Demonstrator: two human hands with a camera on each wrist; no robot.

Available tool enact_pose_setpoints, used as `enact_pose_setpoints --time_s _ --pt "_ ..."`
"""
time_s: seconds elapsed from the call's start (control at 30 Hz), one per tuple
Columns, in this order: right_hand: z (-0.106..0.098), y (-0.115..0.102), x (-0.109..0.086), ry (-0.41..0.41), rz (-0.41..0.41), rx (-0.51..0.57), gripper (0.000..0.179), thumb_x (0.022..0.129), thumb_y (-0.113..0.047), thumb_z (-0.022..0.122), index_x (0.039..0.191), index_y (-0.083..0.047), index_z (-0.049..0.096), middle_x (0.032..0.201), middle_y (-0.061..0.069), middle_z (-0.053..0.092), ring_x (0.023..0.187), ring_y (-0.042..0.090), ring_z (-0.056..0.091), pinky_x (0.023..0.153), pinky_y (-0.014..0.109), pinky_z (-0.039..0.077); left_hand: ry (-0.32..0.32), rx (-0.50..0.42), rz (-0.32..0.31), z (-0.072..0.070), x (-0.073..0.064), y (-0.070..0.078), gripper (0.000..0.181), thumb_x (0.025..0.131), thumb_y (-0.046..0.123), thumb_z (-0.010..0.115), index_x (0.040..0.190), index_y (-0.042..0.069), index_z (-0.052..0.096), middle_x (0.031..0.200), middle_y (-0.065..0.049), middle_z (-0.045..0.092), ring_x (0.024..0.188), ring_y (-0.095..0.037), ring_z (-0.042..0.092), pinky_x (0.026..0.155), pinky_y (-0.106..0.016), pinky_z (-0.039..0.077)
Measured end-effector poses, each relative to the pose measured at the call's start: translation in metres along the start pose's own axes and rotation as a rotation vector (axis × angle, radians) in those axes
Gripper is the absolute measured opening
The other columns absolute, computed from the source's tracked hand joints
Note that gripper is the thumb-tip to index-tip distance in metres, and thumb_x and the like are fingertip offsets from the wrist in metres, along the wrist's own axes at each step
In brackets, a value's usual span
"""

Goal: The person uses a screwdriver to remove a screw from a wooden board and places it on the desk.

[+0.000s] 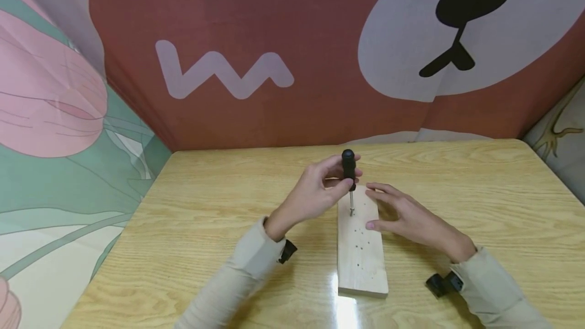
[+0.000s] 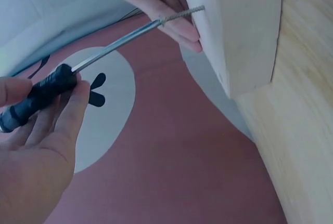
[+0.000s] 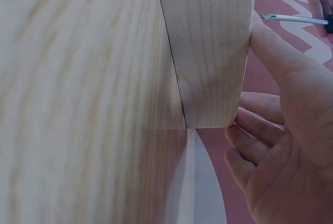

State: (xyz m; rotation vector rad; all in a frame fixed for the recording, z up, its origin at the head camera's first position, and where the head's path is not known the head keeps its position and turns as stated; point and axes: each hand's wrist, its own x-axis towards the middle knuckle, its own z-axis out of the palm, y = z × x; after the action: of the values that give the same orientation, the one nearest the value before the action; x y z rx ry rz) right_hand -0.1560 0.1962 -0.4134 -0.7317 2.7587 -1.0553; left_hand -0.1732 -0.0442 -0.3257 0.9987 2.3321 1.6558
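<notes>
Prob. driving proud screw (image 2: 183,14) into board (image 1: 361,255) on table (image 1: 205,207), gripping screwdriver (image 1: 349,169) in L hand (image 1: 317,188) w/ R hand (image 1: 407,215) spread at board's edge; next likely calls for keeping it seated & turning steadily.

The wide yellow-brown tabletop (image 1: 205,192) looks like wood and is glossy, with a bright shine by its near edge. The long pale board (image 1: 361,279) is smooth, matt wood. The black screwdriver handle (image 2: 51,87) looks like slightly shiny plastic. Its thin silver rod (image 2: 117,46) is shiny metal. The thin grey-brown metal screw (image 2: 182,14) is rough and ridged. Past the far edge, the red printed sheet (image 1: 320,110) looks like matt cloth.
</notes>
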Motion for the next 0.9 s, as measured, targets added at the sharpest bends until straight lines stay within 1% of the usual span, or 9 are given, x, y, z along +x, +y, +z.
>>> enact_pose_setpoints --time_s 0.1,0.2,0.43,0.53,0.63,0.77,0.9 --pt "-0.0003 -0.0005 0.0 -0.006 0.012 0.009 0.082 0.088 -0.05 0.071 0.148 -0.001 0.043 0.157 0.019 0.036 0.143 0.043 0.035 0.11 0.066 0.034 -0.021 0.007 -0.002 -0.0028 -0.0005 0.0014 0.044 0.096 0.004 0.061 0.139 0.009 0.055 0.114 -0.012 0.072 0.106 -0.022 0.072 0.086 -0.022 0.058" --pt "-0.0009 -0.0009 -0.0002 -0.011 0.017 0.011 0.084 0.088 -0.051 0.07 0.149 -0.001 0.042 0.157 0.019 0.034 0.144 0.043 0.034 0.11 0.066 0.034 -0.017 0.02 0.007 -0.0035 -0.0002 0.0012 0.039 0.096 0.006 0.064 0.134 0.007 0.059 0.113 -0.012 0.072 0.103 -0.02 0.072 0.086 -0.021 0.058" --pt "-0.0014 -0.0016 -0.0014 -0.012 0.012 0.003 0.086 0.088 -0.053 0.069 0.151 -0.002 0.037 0.158 0.019 0.034 0.144 0.043 0.033 0.11 0.066 0.036 0.047 0.038 0.048 -0.001 0.0001 -0.0032 0.032 0.09 0.007 0.072 0.121 0.003 0.064 0.105 -0.015 0.073 0.093 -0.019 0.074 0.083 -0.021 0.059" --pt "-0.0012 -0.0014 -0.0016 -0.014 0.015 0.008 0.088 0.089 -0.053 0.069 0.152 -0.003 0.035 0.158 0.019 0.033 0.144 0.043 0.033 0.11 0.065 0.035 0.066 0.037 0.074 0.0004 0.0003 -0.0052 0.03 0.09 0.007 0.073 0.118 0.002 0.066 0.102 -0.014 0.074 0.09 -0.018 0.074 0.081 -0.022 0.06" --pt "-0.0007 -0.0009 -0.0017 -0.011 0.016 0.016 0.088 0.089 -0.052 0.069 0.152 -0.002 0.035 0.158 0.019 0.034 0.145 0.042 0.033 0.111 0.065 0.035 0.065 0.016 0.077 0.002 -0.0001 -0.0061 0.028 0.092 0.008 0.07 0.119 0.002 0.066 0.103 -0.015 0.074 0.092 -0.017 0.073 0.082 -0.024 0.06" --pt "-0.0003 -0.0006 -0.0017 -0.005 0.014 0.023 0.088 0.088 -0.051 0.07 0.152 -0.001 0.035 0.157 0.019 0.034 0.145 0.042 0.033 0.111 0.064 0.035 0.04 -0.006 0.056 0.0028 -0.0023 -0.0033 0.029 0.095 0.006 0.064 0.124 0.003 0.065 0.11 -0.016 0.073 0.1 -0.018 0.072 0.087 -0.025 0.059" --pt "-0.0004 -0.0011 -0.0015 -0.006 0.016 0.026 0.088 0.088 -0.051 0.07 0.152 -0.002 0.035 0.157 0.02 0.034 0.144 0.043 0.033 0.111 0.065 0.034 0.014 -0.015 0.075 0.0021 -0.0034 -0.0016 0.032 0.095 0.002 0.063 0.127 0.001 0.063 0.114 -0.018 0.071 0.103 -0.022 0.072 0.087 -0.023 0.058"
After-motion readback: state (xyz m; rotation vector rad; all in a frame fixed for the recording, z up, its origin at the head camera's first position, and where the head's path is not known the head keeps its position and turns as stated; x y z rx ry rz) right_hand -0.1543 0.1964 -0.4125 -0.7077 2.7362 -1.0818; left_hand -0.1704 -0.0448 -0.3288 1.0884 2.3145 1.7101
